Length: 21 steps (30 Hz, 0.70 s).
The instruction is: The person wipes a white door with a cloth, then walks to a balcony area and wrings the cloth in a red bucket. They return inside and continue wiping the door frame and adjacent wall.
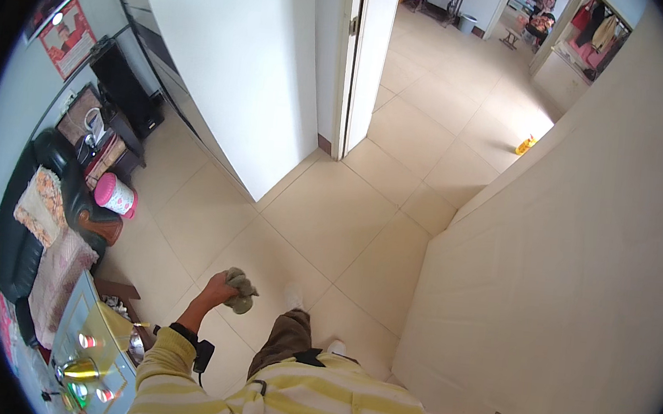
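My left hand (219, 289) is closed around a bunched grey-green cloth (241, 291), held out over the tiled floor (323, 230) to the left of my legs. Folds of the cloth stick out past my fingers. A black device is strapped at that wrist. My right hand is out of view. Below me show my striped yellow-and-white sweater (312, 406), brown trousers (281, 340) and light shoes.
To the left stand a glass-topped table (71, 325), a black leather sofa (16, 248) and a pink-and-white bin (117, 195). A white wall corner (230, 77) juts out ahead beside a doorway. A yellow object (526, 145) sits beyond it; people are far off.
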{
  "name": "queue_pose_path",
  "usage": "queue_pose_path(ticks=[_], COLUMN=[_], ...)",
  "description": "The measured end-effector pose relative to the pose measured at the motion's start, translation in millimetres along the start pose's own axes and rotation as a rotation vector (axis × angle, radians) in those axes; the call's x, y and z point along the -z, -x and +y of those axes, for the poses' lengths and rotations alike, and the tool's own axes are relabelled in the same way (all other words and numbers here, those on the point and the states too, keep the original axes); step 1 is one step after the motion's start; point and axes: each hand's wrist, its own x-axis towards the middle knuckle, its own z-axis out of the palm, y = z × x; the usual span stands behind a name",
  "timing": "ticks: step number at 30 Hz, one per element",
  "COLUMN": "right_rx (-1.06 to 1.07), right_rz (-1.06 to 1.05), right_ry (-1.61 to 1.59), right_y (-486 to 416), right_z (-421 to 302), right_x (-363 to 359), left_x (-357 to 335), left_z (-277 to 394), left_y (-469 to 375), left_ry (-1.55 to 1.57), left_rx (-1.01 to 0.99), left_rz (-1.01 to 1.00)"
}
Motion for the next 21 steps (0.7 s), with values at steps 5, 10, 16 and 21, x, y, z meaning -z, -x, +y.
queue_pose_path(ticks=[5, 10, 16, 21], right_rx=[0.448, 0.244, 0.366, 0.191], right_rz=[-0.113, 0.058, 0.061, 0.039], right_ry=[0.536, 0.587, 0.328, 0.433], right_y=[0, 9, -3, -35], right_z=[-103, -280, -410, -463], right_x=[-12, -60, -81, -66], left_x=[40, 106, 152, 119], left_z=[64, 97, 137, 184], left_y=[-62, -120, -200, -273], left_ry=[0.054, 0.046, -0.248, -0.174], left_rx=[0.016, 0.0, 0.033, -0.04], left_rz=[-0.088, -0.089, -0.089, -0.201])
